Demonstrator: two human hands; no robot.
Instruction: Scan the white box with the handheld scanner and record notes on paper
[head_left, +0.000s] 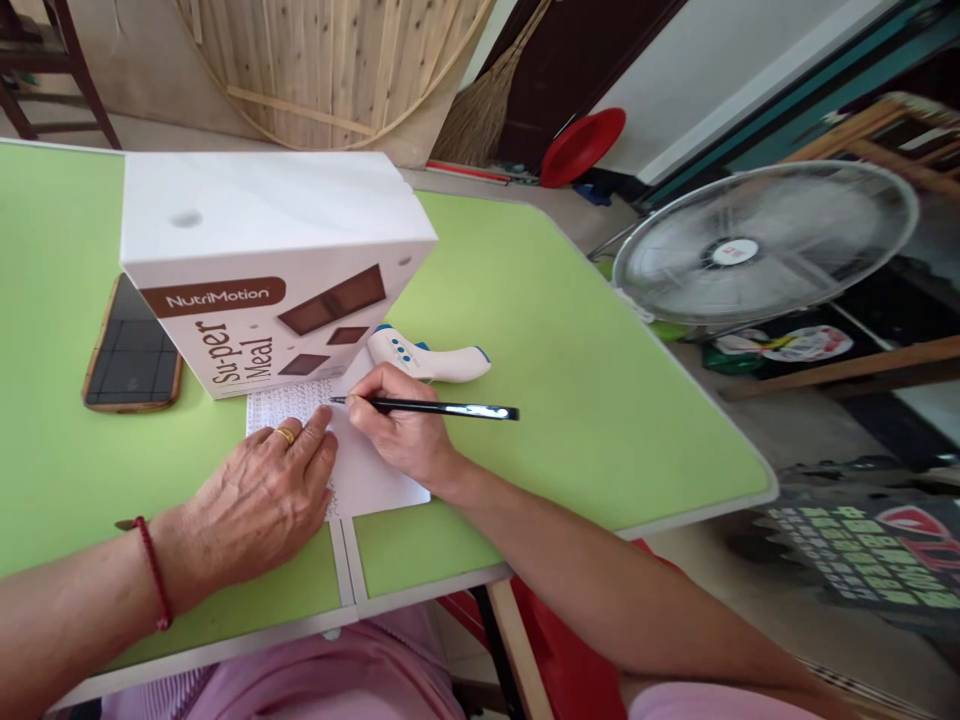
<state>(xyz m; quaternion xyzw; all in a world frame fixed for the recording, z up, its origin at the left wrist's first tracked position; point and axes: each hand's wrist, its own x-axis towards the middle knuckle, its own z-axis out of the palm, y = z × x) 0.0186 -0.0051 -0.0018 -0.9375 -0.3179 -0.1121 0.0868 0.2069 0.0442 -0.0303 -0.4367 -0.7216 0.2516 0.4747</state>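
My right hand (401, 425) grips a black pen (442, 408), its tip touching a white sheet of paper (382, 480). Rows of small handwritten marks cover the left part of the sheet. My left hand (262, 485) lies flat over the paper's left side, fingers stretched toward the pen tip, with a ring on one finger and a red cord at the wrist. Just beyond the writing stands a white NutriMotion box (277, 210), which hides the sheet's far edge. Past my right hand lies a white and blue handheld thermometer (435, 357).
A phone (135, 345) lies left of the box on the green folding table (600, 400), whose seam runs near the paper. To the right stands a fan (765, 245). A broom (487, 110), a red basin (583, 147) and a round wooden board (330, 60) are behind the table.
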